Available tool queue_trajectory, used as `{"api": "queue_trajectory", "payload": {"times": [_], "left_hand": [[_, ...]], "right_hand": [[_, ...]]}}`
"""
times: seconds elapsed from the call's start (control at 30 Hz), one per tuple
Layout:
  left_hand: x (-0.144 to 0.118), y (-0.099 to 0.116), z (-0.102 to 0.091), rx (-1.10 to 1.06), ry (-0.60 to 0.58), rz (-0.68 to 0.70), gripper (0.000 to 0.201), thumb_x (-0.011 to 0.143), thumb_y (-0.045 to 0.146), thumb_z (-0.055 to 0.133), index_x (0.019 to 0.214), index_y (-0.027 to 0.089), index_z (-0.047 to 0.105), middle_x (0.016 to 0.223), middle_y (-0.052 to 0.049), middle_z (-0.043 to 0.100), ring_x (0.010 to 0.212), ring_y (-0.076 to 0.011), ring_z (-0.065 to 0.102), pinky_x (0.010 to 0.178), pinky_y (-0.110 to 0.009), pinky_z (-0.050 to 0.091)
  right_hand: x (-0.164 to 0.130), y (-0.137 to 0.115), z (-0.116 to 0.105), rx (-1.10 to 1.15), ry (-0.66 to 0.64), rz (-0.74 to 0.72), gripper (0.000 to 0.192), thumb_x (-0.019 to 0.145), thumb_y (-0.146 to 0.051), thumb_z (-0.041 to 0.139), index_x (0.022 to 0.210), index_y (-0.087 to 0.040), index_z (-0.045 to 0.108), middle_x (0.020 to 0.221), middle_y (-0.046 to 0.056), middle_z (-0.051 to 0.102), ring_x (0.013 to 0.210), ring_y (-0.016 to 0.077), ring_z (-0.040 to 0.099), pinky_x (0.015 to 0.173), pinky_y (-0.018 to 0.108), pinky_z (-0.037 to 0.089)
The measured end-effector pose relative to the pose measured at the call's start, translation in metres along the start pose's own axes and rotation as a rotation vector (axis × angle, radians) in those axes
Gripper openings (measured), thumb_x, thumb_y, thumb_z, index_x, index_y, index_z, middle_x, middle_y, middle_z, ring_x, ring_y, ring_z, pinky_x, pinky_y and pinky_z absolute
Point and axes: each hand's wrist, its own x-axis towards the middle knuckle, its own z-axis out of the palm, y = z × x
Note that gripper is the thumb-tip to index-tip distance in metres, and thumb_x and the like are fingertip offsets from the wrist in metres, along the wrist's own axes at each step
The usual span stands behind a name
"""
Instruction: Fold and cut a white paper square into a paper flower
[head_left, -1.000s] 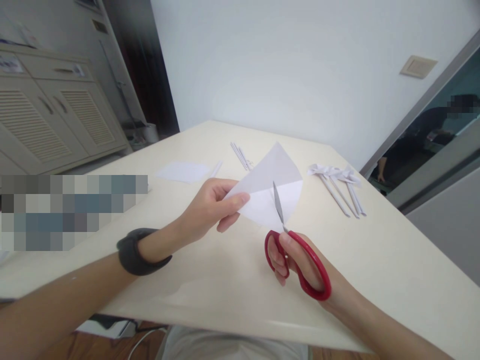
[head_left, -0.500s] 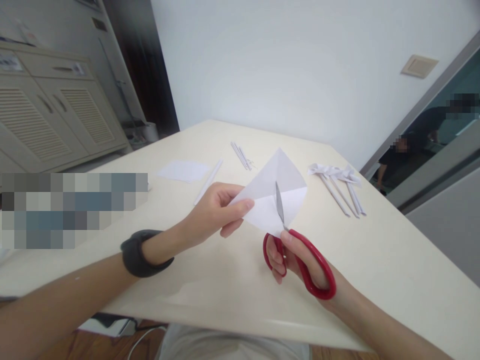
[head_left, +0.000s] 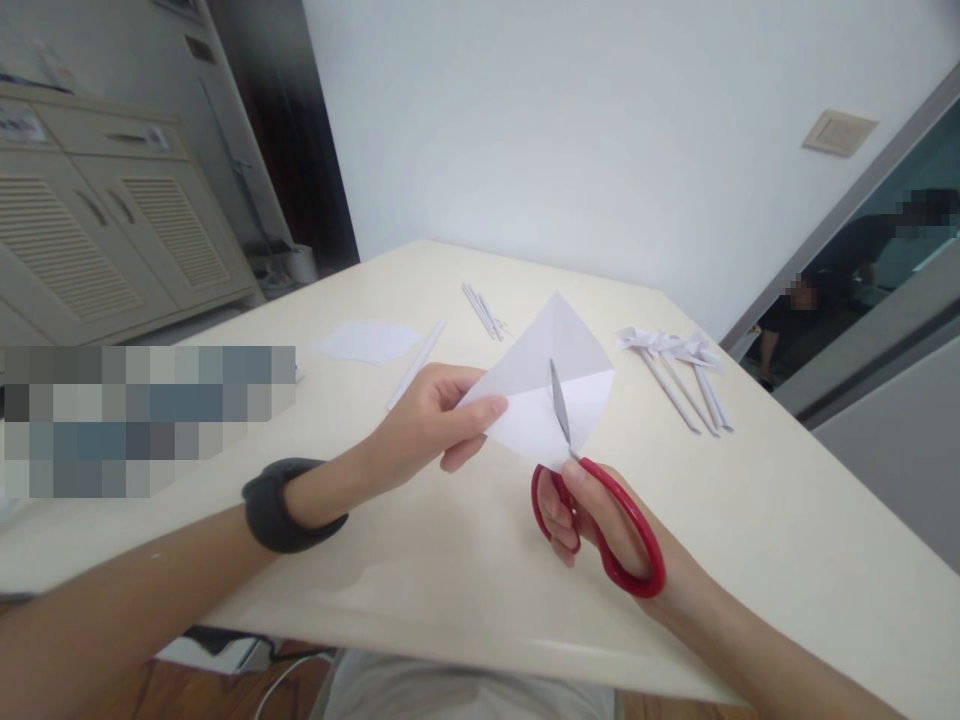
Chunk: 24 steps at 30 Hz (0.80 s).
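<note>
step in hand, as i read it: cutting into a folded white paper (head_left: 551, 385) with red-handled scissors (head_left: 596, 520); the blade lies up across the middle of the sheet, tip near the horizontal crease, so the cut looks partway in, not finished; judgement only.

left hand (head_left: 424, 425): closed in a pinch on the paper's left corner, thumb on top, fingers curled under; it holds the sheet raised off the desk (head_left: 750, 520), tilted toward the camera; dark band on that wrist (head_left: 281, 505).

right hand (head_left: 600, 525): closed through the scissor loops, thumb in the upper one, fingers in the lower; handles sit close together, so the blades look nearly shut on the paper; the exact blade gap i cannot tell from this angle.

where the paper is: in the air between the two hands, just beyond the right hand, touching the left fingertips and the blade.

next move, in my estimate, calls for opening the handles a little, feeding the blade further along the line, and keeping the left pinch steady so the sheet does not buckle or twist.

about the hands: rolled paper sticks (head_left: 686, 375) lie beyond the right hand, well apart from it; thin strips (head_left: 481, 310) beyond the paper; a flat white sheet (head_left: 366, 341) and one single stick (head_left: 417, 364) beyond the left hand.
</note>
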Motion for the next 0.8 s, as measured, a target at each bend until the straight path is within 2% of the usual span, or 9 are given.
{"api": "queue_trajectory", "payload": {"times": [0.43, 0.8], "left_hand": [[0.0001, 0.0026, -0.001, 0.025, -0.017, -0.015, 0.031, 0.085, 0.029, 0.052, 0.057, 0.015, 0.048, 0.034, 0.007, 0.039, 0.032, -0.0041, 0.03, 0.037, -0.019, 0.021], [0.0001, 0.0003, -0.001, 0.047, 0.006, -0.011, 0.032, 0.084, 0.029, 0.052, 0.056, 0.015, 0.046, 0.033, 0.007, 0.038, 0.032, -0.0042, 0.029, 0.037, -0.02, 0.019]], "right_hand": [[0.0004, -0.003, 0.0018, -0.061, 0.014, 0.013, 0.039, 0.089, -0.045, 0.042, 0.062, -0.017, 0.043, 0.054, -0.003, 0.042, 0.046, 0.0079, 0.041, 0.047, 0.021, 0.035], [0.0011, -0.0036, 0.0027, -0.046, 0.021, 0.032, 0.037, 0.088, -0.046, 0.043, 0.069, -0.015, 0.053, 0.052, -0.004, 0.041, 0.044, 0.0078, 0.04, 0.044, 0.02, 0.035]]}}
